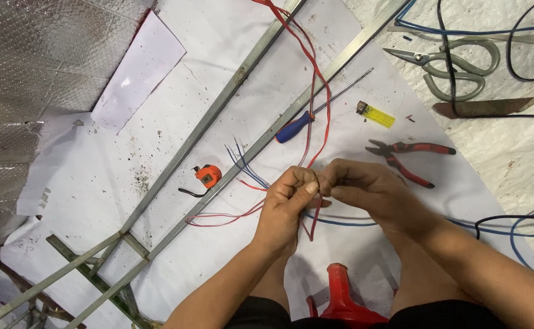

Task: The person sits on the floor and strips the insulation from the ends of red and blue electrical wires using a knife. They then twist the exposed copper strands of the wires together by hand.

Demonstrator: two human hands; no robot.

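Head view looks straight down on two hands meeting over a white sheet (pixel 218 36) spread on the floor. The left hand (pixel 285 210) is closed around a small bunch of thin red wires (pixel 317 79), thumb pressed on top near the fingertips, which pins the strands so they cannot slip. The right hand (pixel 364 189) pinches the same bunch just beside the left thumb, fingers narrow and curled in, so both grips sit close together at one spot on the wires.

The red wires are slim, flexible and glossy. From the hands they run up and away across the sheet to the top edge; a short loop hangs below the left hand, and loose red ends trail off to the left. Thin blue wires (pixel 242 161) fan out just left of the hands, and a blue cable (pixel 340 222) passes under the right wrist towards the right edge.

Tools lie within reach above the hands: a blue-handled screwdriver (pixel 316 119), a yellow lighter (pixel 377 115), red-handled pliers (pixel 408 157), and farther off grey shears (pixel 456 67). An orange tape measure (pixel 207 175) sits beside one of two long metal bars (pixel 218 106) crossing the sheet diagonally. A red plastic stool (pixel 340 298) shows between the forearms.
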